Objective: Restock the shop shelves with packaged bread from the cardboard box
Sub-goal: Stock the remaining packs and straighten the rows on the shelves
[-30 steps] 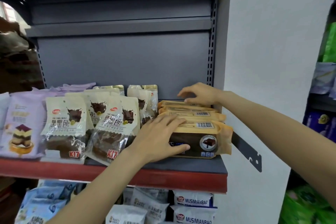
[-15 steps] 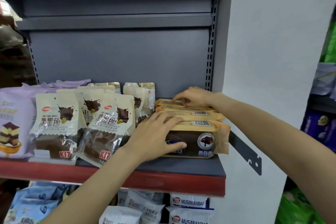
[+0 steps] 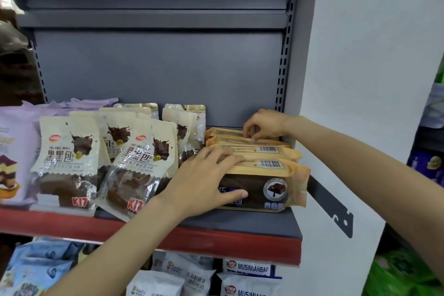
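A row of several orange-and-brown bread packs stands at the right end of the grey shelf (image 3: 240, 221). My left hand (image 3: 204, 182) grips the front bread pack (image 3: 271, 187), fingers over its top edge and thumb on its brown face. Further back, my right hand (image 3: 264, 125) pinches the top edge of the rear bread pack (image 3: 223, 132) with curled fingers. The cardboard box is out of view.
Cream chocolate-bread pouches (image 3: 69, 158) stand left of the orange row, with purple cake packs (image 3: 14, 156) beyond. A white side panel (image 3: 360, 103) and a slotted upright (image 3: 283, 67) bound the shelf on the right. White and blue packs (image 3: 247, 269) fill the shelf below.
My right hand's fingers have curled down from lying flat to pinching the rear pack's top. My left hand stays on the front pack. The view has shifted slightly.
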A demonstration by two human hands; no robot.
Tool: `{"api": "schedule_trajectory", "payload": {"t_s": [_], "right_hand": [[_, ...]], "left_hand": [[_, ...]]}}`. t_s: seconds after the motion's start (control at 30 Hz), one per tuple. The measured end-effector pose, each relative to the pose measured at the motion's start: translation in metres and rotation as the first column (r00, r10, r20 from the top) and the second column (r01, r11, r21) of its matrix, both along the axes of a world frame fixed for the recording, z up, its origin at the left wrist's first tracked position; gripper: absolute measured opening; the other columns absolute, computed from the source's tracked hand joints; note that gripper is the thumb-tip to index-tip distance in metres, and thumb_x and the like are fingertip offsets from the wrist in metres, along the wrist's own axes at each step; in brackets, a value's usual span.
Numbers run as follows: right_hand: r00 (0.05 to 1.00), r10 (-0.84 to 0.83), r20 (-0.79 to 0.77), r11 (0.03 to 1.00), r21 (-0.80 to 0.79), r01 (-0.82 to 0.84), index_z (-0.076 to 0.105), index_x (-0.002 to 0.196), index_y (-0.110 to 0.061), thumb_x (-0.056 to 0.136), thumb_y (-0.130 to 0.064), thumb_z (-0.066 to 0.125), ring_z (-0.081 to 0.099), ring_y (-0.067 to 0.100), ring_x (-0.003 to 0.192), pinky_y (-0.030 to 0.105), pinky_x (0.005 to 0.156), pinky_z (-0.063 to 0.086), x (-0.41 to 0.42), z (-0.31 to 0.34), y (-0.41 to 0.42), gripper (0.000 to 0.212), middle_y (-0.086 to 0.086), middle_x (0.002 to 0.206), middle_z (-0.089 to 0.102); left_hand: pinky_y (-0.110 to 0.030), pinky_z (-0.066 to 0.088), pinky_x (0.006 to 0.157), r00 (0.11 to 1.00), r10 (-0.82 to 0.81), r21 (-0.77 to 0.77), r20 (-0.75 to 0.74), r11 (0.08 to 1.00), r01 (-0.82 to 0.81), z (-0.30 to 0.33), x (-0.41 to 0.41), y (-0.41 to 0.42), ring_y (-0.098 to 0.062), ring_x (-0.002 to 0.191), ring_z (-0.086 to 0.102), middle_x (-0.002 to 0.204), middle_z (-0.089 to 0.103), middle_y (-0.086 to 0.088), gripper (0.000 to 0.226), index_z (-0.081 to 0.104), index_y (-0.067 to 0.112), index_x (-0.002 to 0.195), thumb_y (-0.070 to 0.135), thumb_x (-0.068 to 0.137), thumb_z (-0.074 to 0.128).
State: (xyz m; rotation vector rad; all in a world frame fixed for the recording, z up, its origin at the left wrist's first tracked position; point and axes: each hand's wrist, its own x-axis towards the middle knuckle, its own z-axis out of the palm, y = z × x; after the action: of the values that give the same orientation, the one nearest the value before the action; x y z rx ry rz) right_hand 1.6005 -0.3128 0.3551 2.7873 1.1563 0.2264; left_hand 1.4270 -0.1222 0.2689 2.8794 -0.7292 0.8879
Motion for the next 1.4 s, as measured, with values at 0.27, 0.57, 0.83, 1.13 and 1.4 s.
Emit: {"api": "schedule_trajectory", "payload": {"t_s": [0.27,0.57,0.83,1.13,1.4], "right_hand": [[1.0,-0.008,0.024,0.999,0.038,0.007,0.071,0.091,-0.025,0.087,-0.025,0.065,0.058,0.01,0.086,0.03,0.076,0.049,0.012,0.0,0.003,0.007,-0.008,0.09,0.065],[0.994,0.018,0.105,0.996,0.088,-0.027,0.069,0.094,-0.028,0.085,-0.035,0.065,0.057,0.007,0.084,0.027,0.075,0.048,0.01,-0.01,0.015,0.012,-0.012,0.089,0.064],[0.999,-0.025,-0.023,0.985,0.169,0.029,0.071,0.087,-0.026,0.085,-0.03,0.068,0.06,0.011,0.084,0.033,0.078,0.052,0.017,-0.007,0.015,0.006,-0.009,0.087,0.065],[0.985,-0.079,-0.155,0.962,0.247,0.116,0.071,0.086,-0.023,0.087,-0.023,0.065,0.06,0.012,0.086,0.027,0.078,0.05,0.021,-0.006,0.015,0.006,-0.01,0.085,0.064],[0.996,0.074,-0.047,0.985,0.159,-0.066,0.062,0.117,-0.023,0.096,-0.029,0.05,0.056,0.014,0.109,0.033,0.096,0.043,0.015,-0.008,0.037,0.025,-0.004,0.119,0.063]], "left_hand": [[-0.027,0.035,0.101,1.0,0.0,0.0,-0.014,1.0,0.0,0.002,-0.001,-0.002,-0.009,0.131,0.029,0.143,0.033,0.015,0.071,0.028,0.041,0.142,0.074,0.08,0.037],[-0.027,0.034,0.102,1.0,-0.007,-0.002,0.001,1.0,0.007,0.001,-0.003,-0.002,-0.009,0.133,0.027,0.144,0.032,0.015,0.07,0.027,0.04,0.143,0.073,0.082,0.038],[-0.029,0.033,0.104,1.0,-0.01,-0.011,0.004,1.0,0.01,0.001,-0.003,-0.002,-0.011,0.133,0.028,0.143,0.033,0.013,0.07,0.028,0.039,0.143,0.071,0.083,0.04],[-0.029,0.035,0.102,1.0,0.006,-0.001,-0.008,1.0,-0.006,0.001,0.001,-0.002,-0.011,0.131,0.03,0.143,0.034,0.012,0.069,0.028,0.04,0.142,0.072,0.082,0.04],[-0.03,0.035,0.104,1.0,0.014,0.005,-0.018,1.0,-0.014,0.002,0.0,-0.002,-0.012,0.132,0.03,0.143,0.034,0.012,0.069,0.029,0.039,0.142,0.072,0.082,0.041]]}}
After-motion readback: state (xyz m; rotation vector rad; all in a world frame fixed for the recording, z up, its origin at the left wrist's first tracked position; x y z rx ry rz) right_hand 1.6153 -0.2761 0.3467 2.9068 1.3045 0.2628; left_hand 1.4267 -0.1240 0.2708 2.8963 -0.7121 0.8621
